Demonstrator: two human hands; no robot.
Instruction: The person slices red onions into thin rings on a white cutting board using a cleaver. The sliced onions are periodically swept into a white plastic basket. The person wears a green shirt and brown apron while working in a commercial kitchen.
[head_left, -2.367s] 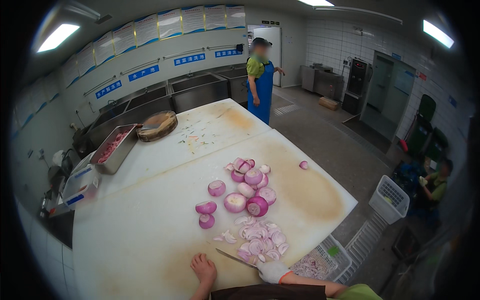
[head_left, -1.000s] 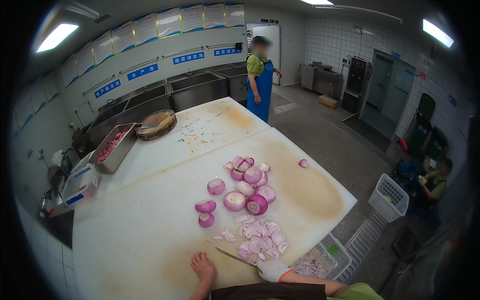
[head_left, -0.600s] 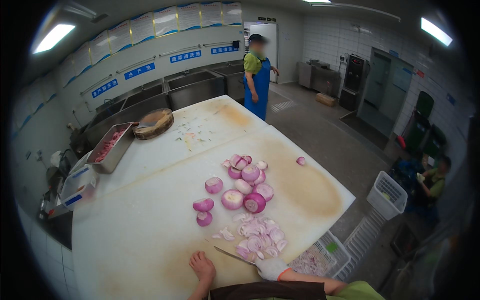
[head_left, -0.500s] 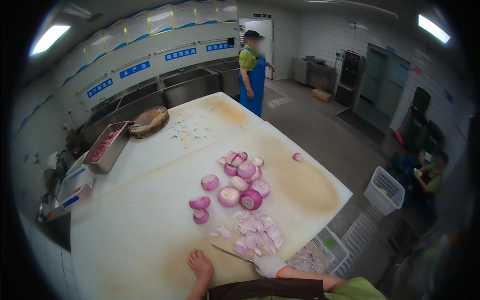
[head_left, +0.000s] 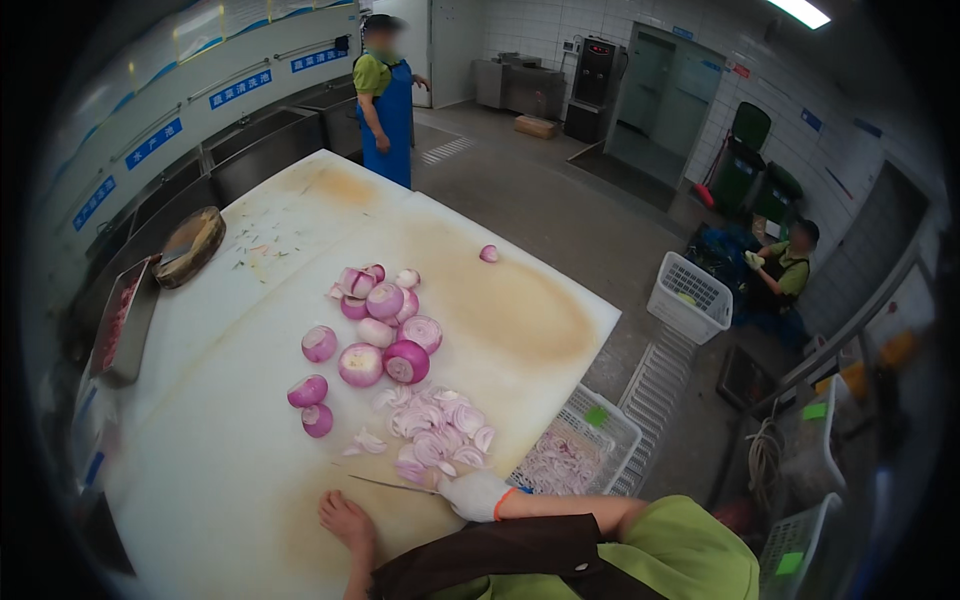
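My right hand (head_left: pixel 474 495), in a white glove with an orange cuff, is closed round a knife (head_left: pixel 390 484); its blade points left, low over the white cutting board (head_left: pixel 210 440). Bare, my left hand (head_left: pixel 345 517) lies on the board with fingers stretched out, left of the knife tip. Just beyond the knife is a pile of sliced red onion (head_left: pixel 438 425), with a few loose slices (head_left: pixel 367 441) to its left. Behind it sit several peeled red onions (head_left: pixel 384 335), and two onion pieces (head_left: pixel 312 405) touch each other at the left.
Below the board's right edge stands a white basket (head_left: pixel 625 440) of onion slices. At the far left are a round wooden block (head_left: pixel 192 247) and a metal tray (head_left: pixel 128 320) of meat. One person (head_left: pixel 385 100) stands past the board; another (head_left: pixel 790 265) sits by a white crate (head_left: pixel 690 297).
My view has swung to the right, so the board and onions appear further left. My right hand still holds the knife, and my left hand remains on the board.
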